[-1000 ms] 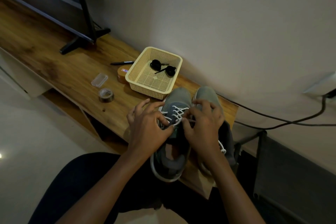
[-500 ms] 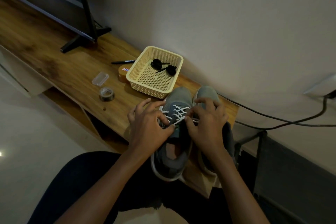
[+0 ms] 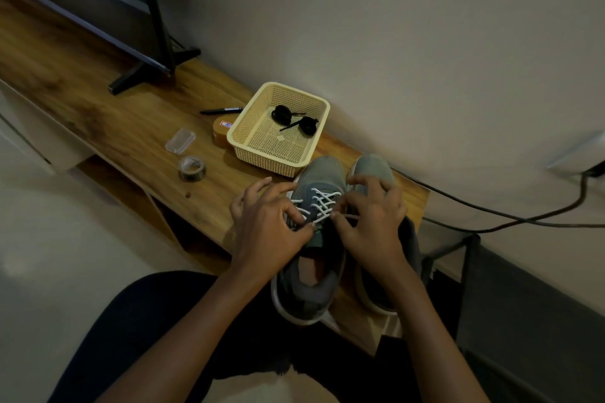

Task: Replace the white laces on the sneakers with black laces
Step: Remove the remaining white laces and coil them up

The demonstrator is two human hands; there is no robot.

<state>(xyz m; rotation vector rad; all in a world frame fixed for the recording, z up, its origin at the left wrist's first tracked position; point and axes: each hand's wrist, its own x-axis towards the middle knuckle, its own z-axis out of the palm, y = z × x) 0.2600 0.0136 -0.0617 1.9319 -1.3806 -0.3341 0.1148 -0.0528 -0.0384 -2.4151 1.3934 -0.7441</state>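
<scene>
- At the lower centre of the frame, the sneakers (image 3: 304, 291) stood side by side on the near end of the wooden worktop (image 3: 114, 127). Their toes pointed at the wall, probably so the eyelets faced the person.
- The left hand (image 3: 265, 226) had its fingers curled, with thumb and forefinger pinching the white lace (image 3: 322, 201) by the top eyelets of the frame-left shoe.
- The right hand (image 3: 370, 222) pinched the other strand just right of the tongue. Its remaining fingers spread over the second sneaker (image 3: 376, 167), apparently to steady it.
- Lower rows remained crossed, so unlacing looked barely begun.
- That second shoe lay mostly under the right hand, and its lacing could not be seen.
- Just beyond the toes sat a cream basket (image 3: 248, 127) holding two coiled black laces (image 3: 294, 118), within easy reach for the swap.
- Left of the basket lay a brown tape roll (image 3: 221, 132) against its wall, a marker (image 3: 222, 110), a clear case (image 3: 180, 140) and a grey tape roll (image 3: 192, 167). None blocked the hands.
- Farther off, a black stand foot (image 3: 140, 75) sat at upper left, and a cable (image 3: 491, 213) ran along the wall at right.
</scene>
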